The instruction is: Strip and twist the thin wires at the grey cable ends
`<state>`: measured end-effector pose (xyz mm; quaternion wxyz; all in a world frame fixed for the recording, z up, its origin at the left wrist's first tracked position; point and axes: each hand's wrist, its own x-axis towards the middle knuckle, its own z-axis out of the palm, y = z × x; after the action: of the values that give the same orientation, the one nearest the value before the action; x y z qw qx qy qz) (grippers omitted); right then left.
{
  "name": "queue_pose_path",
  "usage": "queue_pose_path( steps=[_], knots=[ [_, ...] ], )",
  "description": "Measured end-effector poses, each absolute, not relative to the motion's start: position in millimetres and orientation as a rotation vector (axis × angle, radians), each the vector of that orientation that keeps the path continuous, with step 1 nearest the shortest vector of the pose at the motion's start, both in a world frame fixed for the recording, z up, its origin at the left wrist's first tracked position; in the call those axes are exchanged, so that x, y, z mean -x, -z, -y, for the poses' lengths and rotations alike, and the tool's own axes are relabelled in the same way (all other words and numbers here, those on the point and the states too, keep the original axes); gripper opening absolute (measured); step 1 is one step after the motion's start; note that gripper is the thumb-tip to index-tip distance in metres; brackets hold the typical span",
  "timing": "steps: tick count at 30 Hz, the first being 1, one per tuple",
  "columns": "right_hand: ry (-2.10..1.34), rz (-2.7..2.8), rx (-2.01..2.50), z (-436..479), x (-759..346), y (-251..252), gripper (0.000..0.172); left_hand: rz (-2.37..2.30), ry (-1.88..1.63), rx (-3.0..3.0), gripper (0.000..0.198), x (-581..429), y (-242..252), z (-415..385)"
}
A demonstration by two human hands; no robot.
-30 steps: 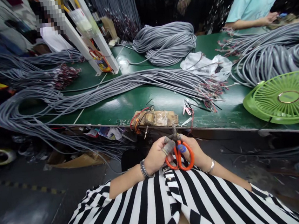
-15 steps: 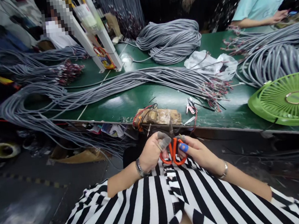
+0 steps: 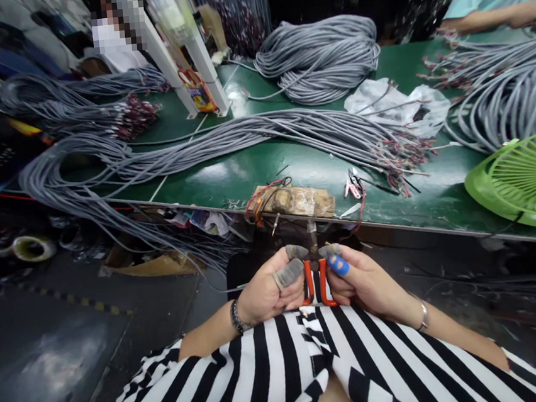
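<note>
Low in front of my striped shirt, a pair of orange-handled scissors (image 3: 323,279) points upward, its dark blades toward the bench edge. My left hand (image 3: 276,282) is closed around the left handle, grey covers on its thumb and a finger. A thin grey cable reaches this hand from the left; whether the fingers hold it I cannot tell. My right hand (image 3: 358,277) closes on the other handle, with blue tape on the thumb and a grey cover on a fingertip. A tiny yellow bit shows at that fingertip, too small to name. Curled fingers hide most of the loops.
On the green bench (image 3: 209,178) lie a long bundle of grey cables (image 3: 243,137), a coil (image 3: 321,60), a wooden block (image 3: 296,201), small cutters (image 3: 353,185) and a plastic bag (image 3: 396,106). A green fan (image 3: 526,182) stands right. Another person's arm (image 3: 492,17) rests across the bench.
The view has swung left, so the bench things sit further right. My left thumb and finger have shifted, and the fingers now cover more of the scissors' orange loops.
</note>
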<state>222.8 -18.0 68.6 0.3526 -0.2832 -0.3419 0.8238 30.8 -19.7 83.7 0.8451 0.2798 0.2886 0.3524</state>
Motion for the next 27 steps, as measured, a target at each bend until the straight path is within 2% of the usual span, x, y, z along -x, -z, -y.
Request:
queue_pose_path(
  steps=[4,12,17,21,27],
  knots=[
    [-2.117,1.029,0.827,24.7,-223.2,-60.3,0.033,-0.651,-0.662,-0.644,0.024,-23.2,-76.7,26.8],
    [-2.043,1.281,0.927,27.3,-227.8,-61.5,0.034,-0.729,-0.591,-0.723,0.024,-10.2,-75.6,31.3],
    [-2.01,1.364,0.979,27.2,-228.9,-63.1,0.041,-0.741,-0.574,-0.694,0.027,-8.5,-73.5,34.4],
    [-1.997,1.334,1.003,18.2,-228.3,-72.3,0.042,-0.764,-0.656,-0.745,0.027,-13.9,-73.1,24.5],
    [-1.728,1.544,1.093,2.3,-237.2,-91.7,0.036,-1.0,-0.86,-1.194,0.036,-6.0,-98.5,-2.8]
  ],
)
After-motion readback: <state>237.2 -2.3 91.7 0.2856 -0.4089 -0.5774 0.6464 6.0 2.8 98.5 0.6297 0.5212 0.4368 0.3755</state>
